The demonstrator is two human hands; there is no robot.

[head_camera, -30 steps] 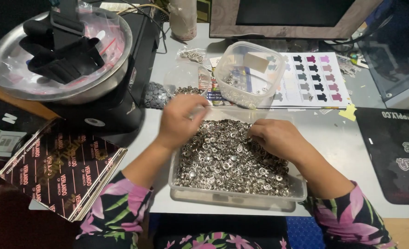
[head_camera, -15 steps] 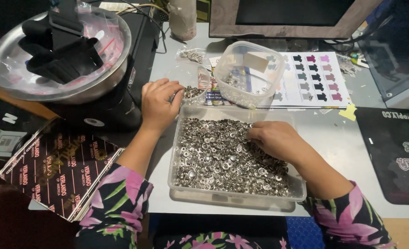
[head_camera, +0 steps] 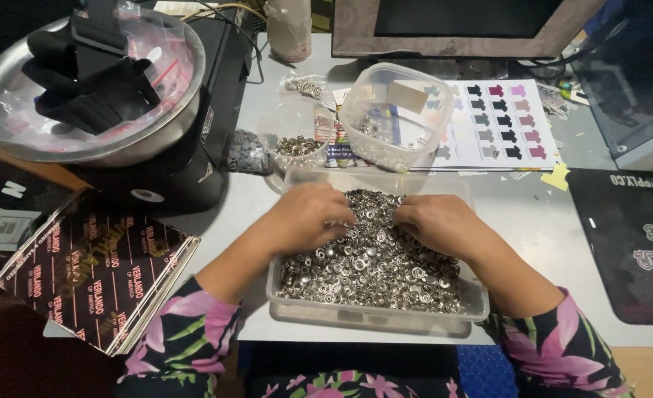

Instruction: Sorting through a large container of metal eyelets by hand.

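Note:
A clear rectangular plastic tub (head_camera: 374, 318) in front of me is heaped with several small silver metal snap rings (head_camera: 370, 269). Both hands rest palm down on the heap's far half. My left hand (head_camera: 308, 216) has its fingers curled into the rings. My right hand (head_camera: 437, 221) lies beside it, fingertips dug in near the middle. Whether either hand pinches a ring is hidden by the fingers. Behind the tub stand a small round clear cup (head_camera: 297, 136) with a few rings and a tilted clear container (head_camera: 396, 118).
A steel bowl (head_camera: 94, 92) holding black parts sits on a black machine (head_camera: 186, 173) at left. Dark printed booklets (head_camera: 98, 276) lie at lower left. A colour chart sheet (head_camera: 499, 125), a framed screen (head_camera: 459, 26) and a black mat (head_camera: 632, 236) are at back and right.
My left hand came back from the small cup behind the tub and now lies on the rings next to my right hand. The right hand shifted slightly toward the middle.

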